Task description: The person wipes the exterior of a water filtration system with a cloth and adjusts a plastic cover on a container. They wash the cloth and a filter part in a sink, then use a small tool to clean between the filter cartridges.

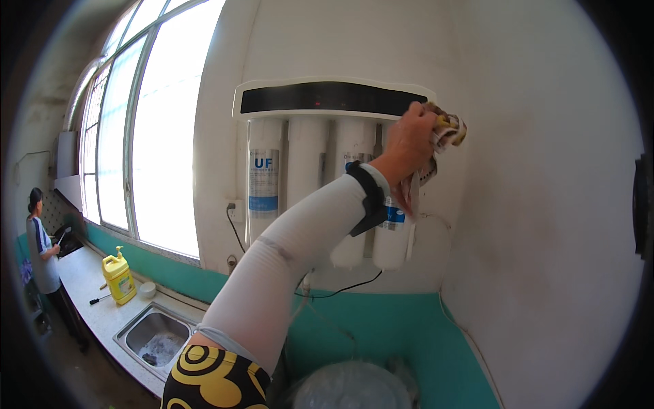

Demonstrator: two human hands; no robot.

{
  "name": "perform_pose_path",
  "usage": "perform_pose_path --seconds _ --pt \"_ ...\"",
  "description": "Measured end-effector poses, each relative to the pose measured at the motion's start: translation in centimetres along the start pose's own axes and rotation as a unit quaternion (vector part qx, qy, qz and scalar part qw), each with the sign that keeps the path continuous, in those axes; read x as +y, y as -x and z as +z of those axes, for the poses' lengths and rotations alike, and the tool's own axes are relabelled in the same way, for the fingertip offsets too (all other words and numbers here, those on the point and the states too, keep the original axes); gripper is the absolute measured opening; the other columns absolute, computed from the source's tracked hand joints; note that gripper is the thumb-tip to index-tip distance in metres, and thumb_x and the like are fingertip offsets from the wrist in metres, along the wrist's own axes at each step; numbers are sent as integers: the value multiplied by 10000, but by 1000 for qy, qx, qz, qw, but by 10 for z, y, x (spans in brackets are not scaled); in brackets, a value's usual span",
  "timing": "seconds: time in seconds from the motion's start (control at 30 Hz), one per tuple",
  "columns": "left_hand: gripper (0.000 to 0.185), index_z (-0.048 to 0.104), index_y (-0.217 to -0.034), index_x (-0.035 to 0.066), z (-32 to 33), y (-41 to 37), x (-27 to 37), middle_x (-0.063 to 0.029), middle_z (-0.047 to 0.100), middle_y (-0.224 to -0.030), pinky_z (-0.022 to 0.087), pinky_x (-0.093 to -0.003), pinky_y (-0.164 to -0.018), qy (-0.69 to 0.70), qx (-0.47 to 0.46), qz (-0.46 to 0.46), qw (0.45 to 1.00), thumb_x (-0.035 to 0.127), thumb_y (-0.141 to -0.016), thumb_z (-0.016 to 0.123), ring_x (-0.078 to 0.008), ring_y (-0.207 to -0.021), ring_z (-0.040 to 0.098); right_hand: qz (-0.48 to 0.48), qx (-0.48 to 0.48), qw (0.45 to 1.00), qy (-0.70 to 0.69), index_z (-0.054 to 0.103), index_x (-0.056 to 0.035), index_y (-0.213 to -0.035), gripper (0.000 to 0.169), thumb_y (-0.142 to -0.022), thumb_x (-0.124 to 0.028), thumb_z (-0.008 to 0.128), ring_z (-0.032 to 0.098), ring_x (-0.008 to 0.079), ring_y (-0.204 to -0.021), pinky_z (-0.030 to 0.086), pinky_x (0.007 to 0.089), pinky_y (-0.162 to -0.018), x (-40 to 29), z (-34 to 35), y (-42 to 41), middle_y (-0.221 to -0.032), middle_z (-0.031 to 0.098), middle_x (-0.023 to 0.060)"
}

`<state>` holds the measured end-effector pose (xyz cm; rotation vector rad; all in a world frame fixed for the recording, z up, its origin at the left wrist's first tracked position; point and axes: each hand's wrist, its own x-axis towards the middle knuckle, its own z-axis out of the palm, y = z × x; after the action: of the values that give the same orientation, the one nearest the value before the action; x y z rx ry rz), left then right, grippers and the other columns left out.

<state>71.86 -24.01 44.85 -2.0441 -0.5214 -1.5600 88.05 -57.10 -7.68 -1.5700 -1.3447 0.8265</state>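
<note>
My left hand (410, 137) is raised at the upper right end of a wall-mounted water purifier (327, 99). Bunched in its fingers is a patterned cloth (449, 130) in brown, yellow and white, with a loose part hanging below the wrist. The purifier has a black front strip with a small red light, and white filter cylinders (307, 168) stand upright beneath it. My forearm, in a white sleeve (286, 266) with a black wrist strap (369, 191), crosses in front of the cylinders and hides parts of them. My right hand is out of view.
Along the window wall runs a counter (82, 281) with a steel sink (156, 337) holding sudsy water, a yellow pump jug (119, 278) and a white bowl (147, 290). Another person (45, 255) stands at its far end. Cables (337, 295) hang below the purifier, above a clear rounded container (352, 388).
</note>
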Motion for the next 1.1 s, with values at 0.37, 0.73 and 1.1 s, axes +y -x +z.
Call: perform_pose_path --seconds 0.37,0.73,1.1 --pt "191 598 -956 94 -114 -12 -140 -135 516 -1178 544 -437 -737 -318 210 -125 916 252 -849 616 -330 -1008 598 132 83 983 -95 646 -15 -1108 272 -946 -220 572 609 169 -778 499 308 -702 -40 -5 1 -881 668 101" --pt "264 621 -974 78 -77 32 -113 -81 531 -1028 534 -373 -748 -193 53 170 965 164 -745 720 -257 -973 578 20 27 997 -70 671 -9 -1056 265 -929 -228 591 618 197 -645 523 332 -633 -31 35 -50 -785 676 110" --pt "244 653 -961 49 -67 178 -111 -140 565 -1001 536 -342 -693 -351 -211 -39 912 239 -810 633 -274 -991 550 85 -14 994 -69 660 -23 -1082 263 -928 -222 584 643 198 -748 517 351 -712 -49 41 -45 -868 688 117"
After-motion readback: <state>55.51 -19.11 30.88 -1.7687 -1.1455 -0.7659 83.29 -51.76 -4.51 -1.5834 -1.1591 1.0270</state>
